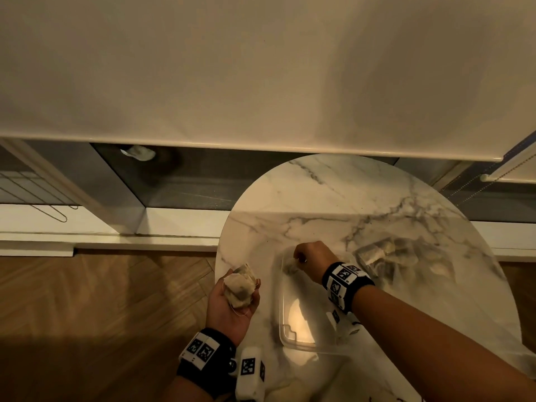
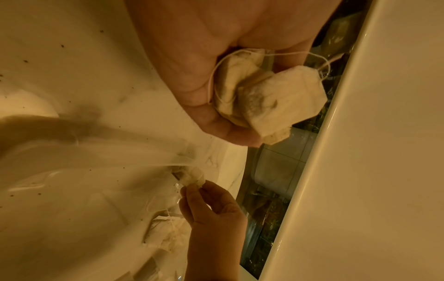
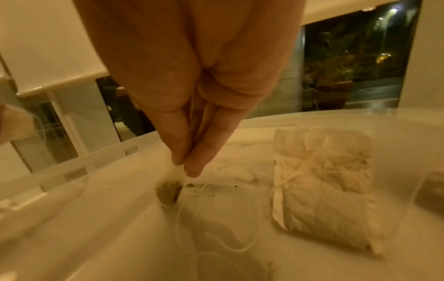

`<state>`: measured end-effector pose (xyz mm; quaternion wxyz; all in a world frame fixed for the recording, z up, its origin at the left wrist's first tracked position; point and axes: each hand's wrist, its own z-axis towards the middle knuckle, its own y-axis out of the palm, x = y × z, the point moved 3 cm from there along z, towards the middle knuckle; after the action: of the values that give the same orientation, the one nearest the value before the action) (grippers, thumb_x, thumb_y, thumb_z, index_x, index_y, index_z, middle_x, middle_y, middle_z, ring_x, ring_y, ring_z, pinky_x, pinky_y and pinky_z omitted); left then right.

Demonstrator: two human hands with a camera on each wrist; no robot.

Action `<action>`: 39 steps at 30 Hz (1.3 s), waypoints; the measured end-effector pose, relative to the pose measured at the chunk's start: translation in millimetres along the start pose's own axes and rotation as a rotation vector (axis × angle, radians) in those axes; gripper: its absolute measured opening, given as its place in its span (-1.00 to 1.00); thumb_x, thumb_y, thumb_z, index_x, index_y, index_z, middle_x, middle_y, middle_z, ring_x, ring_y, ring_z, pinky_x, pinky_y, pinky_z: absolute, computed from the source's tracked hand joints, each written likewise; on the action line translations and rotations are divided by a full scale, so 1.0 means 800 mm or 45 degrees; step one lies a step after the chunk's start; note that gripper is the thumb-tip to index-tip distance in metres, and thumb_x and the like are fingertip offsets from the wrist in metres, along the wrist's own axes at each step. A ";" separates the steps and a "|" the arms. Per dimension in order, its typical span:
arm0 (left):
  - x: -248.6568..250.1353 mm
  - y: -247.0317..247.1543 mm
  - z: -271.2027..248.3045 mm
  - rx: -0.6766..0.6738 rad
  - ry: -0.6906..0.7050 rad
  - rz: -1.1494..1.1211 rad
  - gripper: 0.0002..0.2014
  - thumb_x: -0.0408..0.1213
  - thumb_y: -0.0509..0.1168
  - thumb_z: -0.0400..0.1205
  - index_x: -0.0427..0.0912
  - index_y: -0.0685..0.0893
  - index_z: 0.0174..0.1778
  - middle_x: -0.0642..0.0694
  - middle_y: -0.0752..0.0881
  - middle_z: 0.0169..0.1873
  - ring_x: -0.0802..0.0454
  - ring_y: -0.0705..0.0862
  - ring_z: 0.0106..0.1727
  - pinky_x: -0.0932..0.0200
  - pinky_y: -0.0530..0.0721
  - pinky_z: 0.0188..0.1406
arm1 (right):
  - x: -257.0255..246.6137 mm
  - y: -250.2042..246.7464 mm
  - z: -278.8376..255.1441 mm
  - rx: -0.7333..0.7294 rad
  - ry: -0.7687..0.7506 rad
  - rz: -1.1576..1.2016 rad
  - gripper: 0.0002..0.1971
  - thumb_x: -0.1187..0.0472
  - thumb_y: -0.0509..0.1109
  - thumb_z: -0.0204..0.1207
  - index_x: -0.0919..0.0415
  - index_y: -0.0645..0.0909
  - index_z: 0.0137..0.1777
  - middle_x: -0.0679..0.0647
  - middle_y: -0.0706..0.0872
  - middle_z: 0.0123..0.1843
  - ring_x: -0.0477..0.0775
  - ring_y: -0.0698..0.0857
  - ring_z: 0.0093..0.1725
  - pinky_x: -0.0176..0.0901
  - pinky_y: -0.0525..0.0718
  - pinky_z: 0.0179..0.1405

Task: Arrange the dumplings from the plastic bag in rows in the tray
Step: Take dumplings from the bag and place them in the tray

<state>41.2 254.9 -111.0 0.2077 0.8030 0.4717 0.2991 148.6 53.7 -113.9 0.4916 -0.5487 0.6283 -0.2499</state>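
The dumplings are pale, flat paper-like pouches with thin strings. My left hand is palm up off the table's left edge and cups a couple of dumplings. My right hand pinches the top of one dumpling at the far left corner of the clear plastic tray. Another dumpling lies flat to its right; I cannot tell if it is inside the tray. The clear plastic bag with more dumplings lies right of the tray.
The tray and bag sit on a round marble table. Wooden floor lies to the left. A white roller blind hangs over the dark window behind the table. Dark crumbs dot the tray floor.
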 end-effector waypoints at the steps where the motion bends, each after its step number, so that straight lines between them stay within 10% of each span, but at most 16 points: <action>1: 0.000 -0.001 0.000 0.003 0.003 -0.004 -0.60 -0.11 0.33 0.47 -0.15 0.66 0.22 -0.24 0.72 0.00 -0.16 0.76 -0.18 0.13 0.74 -0.43 | 0.000 -0.001 0.001 0.012 -0.017 -0.076 -0.80 0.25 0.37 0.59 0.10 0.72 0.16 0.11 0.76 0.08 0.15 0.73 0.03 -0.15 0.66 -0.01; 17: -0.007 0.001 -0.012 0.022 -0.015 -0.035 -0.75 -0.10 0.25 0.65 -0.18 0.71 0.04 -0.23 0.76 -0.14 -0.16 0.70 -0.16 0.14 0.75 -0.47 | -0.013 -0.004 0.009 0.113 -0.101 -0.564 -0.92 0.23 0.30 0.59 0.09 0.59 0.02 0.08 0.71 -0.09 0.24 0.71 -0.15 -0.08 0.59 -0.32; 25: -0.010 -0.002 -0.013 0.022 -0.025 -0.025 -0.74 -0.09 0.20 0.69 -0.18 0.70 0.06 -0.23 0.75 -0.09 -0.15 0.77 -0.22 0.13 0.76 -0.44 | 0.000 -0.008 -0.001 0.237 -0.056 -0.293 -0.76 0.07 0.29 0.65 -0.01 0.53 0.29 0.00 0.65 0.16 0.19 0.72 0.04 0.00 0.71 -0.14; 31: -0.014 0.011 -0.020 0.013 -0.005 -0.018 -0.72 -0.11 0.18 0.73 -0.21 0.72 0.00 -0.25 0.78 -0.16 -0.19 0.69 -0.09 0.13 0.76 -0.42 | 0.003 -0.028 -0.036 0.397 0.078 0.157 -0.80 0.11 0.35 0.56 -0.10 0.61 0.16 -0.16 0.68 -0.01 -0.05 0.67 -0.11 -0.11 0.69 -0.17; 39: -0.030 0.028 -0.020 -0.052 -0.024 0.076 -0.70 -0.11 0.19 0.73 -0.21 0.70 0.16 -0.22 0.80 -0.06 -0.08 0.76 -0.12 0.07 0.73 -0.24 | -0.074 -0.044 -0.105 0.226 -0.443 0.570 -0.79 -0.11 0.49 0.48 -0.14 0.71 0.09 -0.19 0.67 -0.03 -0.19 0.63 -0.11 -0.28 0.65 -0.10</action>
<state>35.4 223.9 -92.5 0.2194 0.8151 0.4394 0.3073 84.3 80.7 -30.8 0.6809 -0.3858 0.6157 -0.0916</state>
